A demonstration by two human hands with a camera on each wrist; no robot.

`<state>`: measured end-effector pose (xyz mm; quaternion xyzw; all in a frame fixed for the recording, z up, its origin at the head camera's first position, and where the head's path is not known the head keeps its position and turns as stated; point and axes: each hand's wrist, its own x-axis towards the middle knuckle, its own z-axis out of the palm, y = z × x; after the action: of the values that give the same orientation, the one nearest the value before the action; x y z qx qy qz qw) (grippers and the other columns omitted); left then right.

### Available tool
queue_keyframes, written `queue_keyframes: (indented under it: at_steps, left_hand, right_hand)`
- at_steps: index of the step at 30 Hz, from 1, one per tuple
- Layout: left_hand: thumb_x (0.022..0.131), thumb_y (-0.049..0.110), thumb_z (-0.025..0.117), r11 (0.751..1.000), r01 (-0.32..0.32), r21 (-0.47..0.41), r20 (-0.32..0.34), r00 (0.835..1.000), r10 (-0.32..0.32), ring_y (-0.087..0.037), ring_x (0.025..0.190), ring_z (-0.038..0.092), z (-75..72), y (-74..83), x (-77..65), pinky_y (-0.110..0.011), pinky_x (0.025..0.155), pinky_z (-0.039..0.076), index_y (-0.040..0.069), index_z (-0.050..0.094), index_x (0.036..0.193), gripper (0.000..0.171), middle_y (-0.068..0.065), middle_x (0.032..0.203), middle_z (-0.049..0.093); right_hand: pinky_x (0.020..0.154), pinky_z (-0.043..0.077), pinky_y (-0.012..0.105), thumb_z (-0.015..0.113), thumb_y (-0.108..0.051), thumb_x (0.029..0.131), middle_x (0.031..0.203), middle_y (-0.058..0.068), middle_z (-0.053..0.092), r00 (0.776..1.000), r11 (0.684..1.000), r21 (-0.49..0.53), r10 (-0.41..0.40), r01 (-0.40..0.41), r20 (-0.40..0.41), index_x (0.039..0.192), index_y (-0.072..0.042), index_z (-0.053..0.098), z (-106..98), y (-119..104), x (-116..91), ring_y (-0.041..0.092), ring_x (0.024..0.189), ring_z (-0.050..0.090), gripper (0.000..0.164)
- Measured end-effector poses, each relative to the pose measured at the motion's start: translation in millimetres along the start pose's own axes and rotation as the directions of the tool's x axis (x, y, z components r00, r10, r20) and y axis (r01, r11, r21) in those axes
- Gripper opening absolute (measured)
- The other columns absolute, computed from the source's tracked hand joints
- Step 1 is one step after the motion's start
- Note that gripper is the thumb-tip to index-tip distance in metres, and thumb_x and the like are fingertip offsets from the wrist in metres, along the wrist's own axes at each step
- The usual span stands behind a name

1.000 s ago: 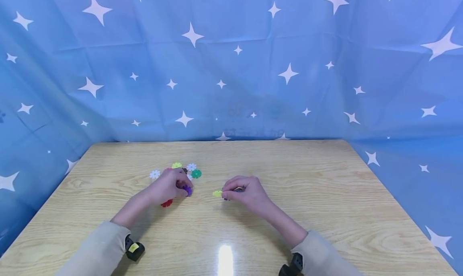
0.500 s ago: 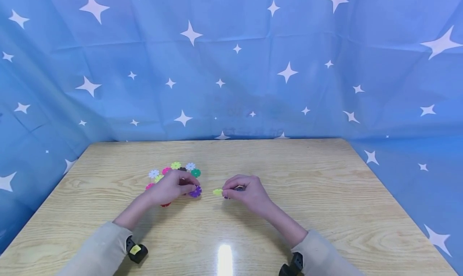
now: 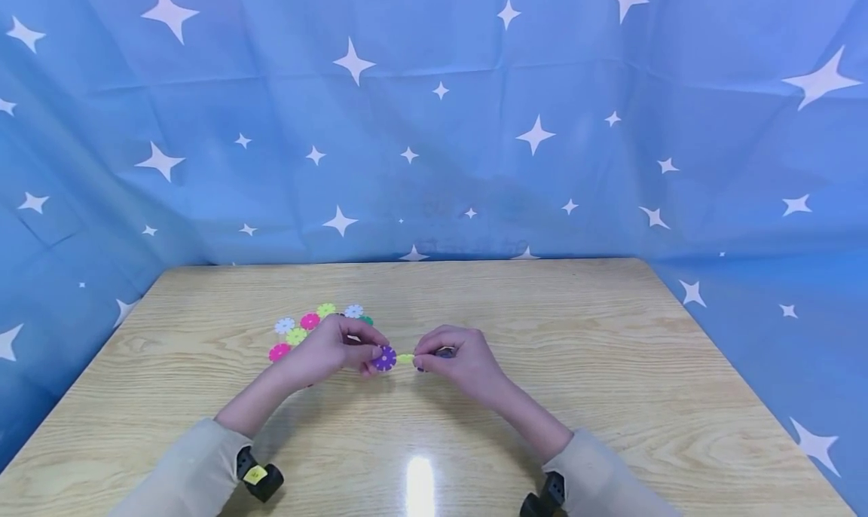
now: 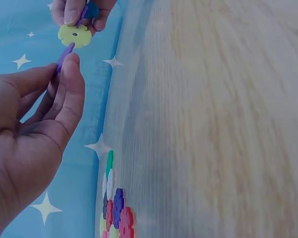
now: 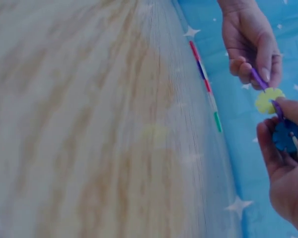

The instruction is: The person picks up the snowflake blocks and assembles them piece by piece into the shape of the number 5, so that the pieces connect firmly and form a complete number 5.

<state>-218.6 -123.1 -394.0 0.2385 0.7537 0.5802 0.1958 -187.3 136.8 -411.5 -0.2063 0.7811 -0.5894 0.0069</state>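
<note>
Between thumb and fingers my left hand (image 3: 332, 349) pinches a purple snowflake disc (image 3: 384, 358), held up off the table. My right hand (image 3: 468, 360) grips a small chain of joined discs. At its near end sticks out a yellow disc (image 4: 66, 36), set crosswise to the purple one. The purple edge meets the yellow rim; whether the slots are engaged I cannot tell. Behind the yellow disc, the right wrist view shows another purple disc (image 5: 277, 111), a blue disc (image 5: 283, 140) and a thin whitish piece (image 5: 296, 148), partly hidden by the right fingers.
Several loose discs lie flat on the wooden table (image 3: 576, 374) behind and beside my left hand, among them a pink disc (image 3: 279, 352), a white disc (image 3: 285, 325) and a green disc (image 4: 110, 161). A blue star-patterned curtain (image 3: 434, 185) hangs behind the table.
My left hand has moved right with the purple disc, from the loose discs up to the yellow disc. The right hand has stayed nearly in place, still holding the chain.
</note>
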Motion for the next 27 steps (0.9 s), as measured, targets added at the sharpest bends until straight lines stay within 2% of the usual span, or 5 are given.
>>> queue_keyframes:
  at_steps: [11,18,21,24,27]
  left_hand:
    - [0.095,-0.001,0.069,0.999,0.007,-0.041,-0.053,0.999,-0.01,-0.023,0.078,0.073,9.3,0.1,-1.7,-0.038,0.073,0.063,-0.009,0.074,0.108,0.016,-0.017,0.099,0.074]
    - [0.096,0.001,0.069,0.991,0.035,-0.127,-0.089,0.995,-0.047,-0.021,0.077,0.071,14.1,-0.7,-3.5,-0.034,0.074,0.062,-0.01,0.074,0.11,0.018,-0.018,0.1,0.074]
    - [0.096,-0.001,0.067,0.973,0.044,-0.227,-0.083,0.994,-0.065,-0.018,0.076,0.071,16.4,-2.9,-2.5,-0.033,0.075,0.062,-0.013,0.071,0.113,0.021,-0.017,0.1,0.073]
    - [0.097,-0.003,0.066,0.943,0.061,-0.328,-0.077,0.993,-0.091,-0.017,0.076,0.07,18.7,-5.5,-1.8,-0.031,0.074,0.062,-0.014,0.07,0.112,0.02,-0.015,0.101,0.072]
    - [0.097,-0.004,0.065,0.931,0.072,-0.357,-0.082,0.991,-0.108,-0.017,0.077,0.07,19.6,-6.4,-1.6,-0.03,0.074,0.061,-0.014,0.07,0.112,0.019,-0.014,0.101,0.071]
  right_hand:
    - [0.08,0.06,0.031,0.08,-0.004,0.088,0.101,0.008,0.074,1.0,0.999,-0.018,-0.029,0.029,0.007,0.095,-0.004,0.081,1,-2,-1,0.021,0.095,0.069,0.007]
    - [0.079,0.061,0.03,0.08,-0.003,0.088,0.1,0.01,0.074,1.0,1.0,-0.005,-0.025,0.025,-0.018,0.094,-0.002,0.081,2,-5,-2,0.021,0.093,0.07,0.006]
    - [0.078,0.061,0.031,0.08,-0.004,0.089,0.099,0.01,0.073,0.999,1.0,0.014,-0.021,0.021,-0.025,0.094,-0.001,0.08,2,-7,-2,0.021,0.091,0.071,0.006]
    - [0.078,0.061,0.031,0.079,-0.003,0.089,0.099,0.01,0.073,1.0,1.0,0.022,-0.018,0.019,-0.024,0.094,-0.001,0.08,2,-8,-1,0.022,0.091,0.07,0.006]
    - [0.078,0.061,0.03,0.079,-0.002,0.089,0.098,0.009,0.072,1.0,1.0,0.02,-0.018,0.018,-0.021,0.094,-0.001,0.08,3,-8,-1,0.021,0.091,0.07,0.005]
